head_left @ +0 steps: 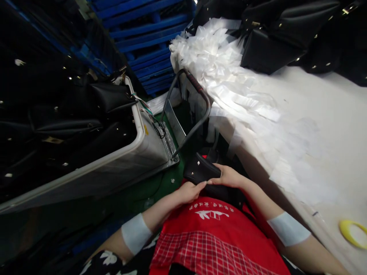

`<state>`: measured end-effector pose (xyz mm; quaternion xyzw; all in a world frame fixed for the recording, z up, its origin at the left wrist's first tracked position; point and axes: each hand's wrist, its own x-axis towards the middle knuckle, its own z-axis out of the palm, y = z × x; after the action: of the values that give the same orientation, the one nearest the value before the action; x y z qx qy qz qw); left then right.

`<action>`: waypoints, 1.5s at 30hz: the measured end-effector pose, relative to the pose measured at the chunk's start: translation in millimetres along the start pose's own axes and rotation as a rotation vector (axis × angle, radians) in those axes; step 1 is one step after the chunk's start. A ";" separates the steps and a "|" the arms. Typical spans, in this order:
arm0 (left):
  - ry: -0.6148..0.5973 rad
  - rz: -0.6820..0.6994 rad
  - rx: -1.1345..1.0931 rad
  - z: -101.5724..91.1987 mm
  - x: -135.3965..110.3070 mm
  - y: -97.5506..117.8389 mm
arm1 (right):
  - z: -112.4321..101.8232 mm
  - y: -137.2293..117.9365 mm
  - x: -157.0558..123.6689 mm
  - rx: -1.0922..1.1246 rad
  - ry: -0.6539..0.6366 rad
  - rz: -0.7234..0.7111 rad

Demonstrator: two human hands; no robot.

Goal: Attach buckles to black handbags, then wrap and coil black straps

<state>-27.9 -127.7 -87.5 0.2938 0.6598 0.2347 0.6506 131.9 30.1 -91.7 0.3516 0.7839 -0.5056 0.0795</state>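
Observation:
A small black bag with metal studs rests on my lap, just above the red apron. My left hand grips its near lower edge, fingers curled around it. My right hand holds the bag's right side, fingers closed over it. Both wrists wear white bands.
A grey cart piled with black bags stands at left, its curved handle close in front of me. A white table at right carries a heap of white plastic strips, more black bags and a yellow tape ring. Blue pallets stand behind.

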 end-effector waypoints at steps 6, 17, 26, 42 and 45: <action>0.394 0.461 0.365 -55.0 -23.1 7.6 | 20.9 -19.5 -3.8 -0.295 0.063 -0.003; 0.882 0.796 0.779 -50.3 -10.3 -2.8 | 13.2 -17.4 -1.2 -0.303 0.019 0.015; 0.912 0.807 0.749 -35.7 -2.4 -12.8 | 13.7 -20.8 -0.8 -0.315 0.018 0.015; 0.668 0.752 0.593 -57.6 -7.8 42.6 | 19.9 -19.9 -0.5 -0.163 0.045 -0.021; 0.492 0.553 0.852 -56.4 14.8 54.3 | 0.2 -8.8 -3.1 0.134 0.008 -0.044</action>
<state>-79.3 -74.4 -58.1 0.6291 0.7269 0.1713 0.2156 128.5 26.3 -83.8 0.3406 0.7562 -0.5572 0.0415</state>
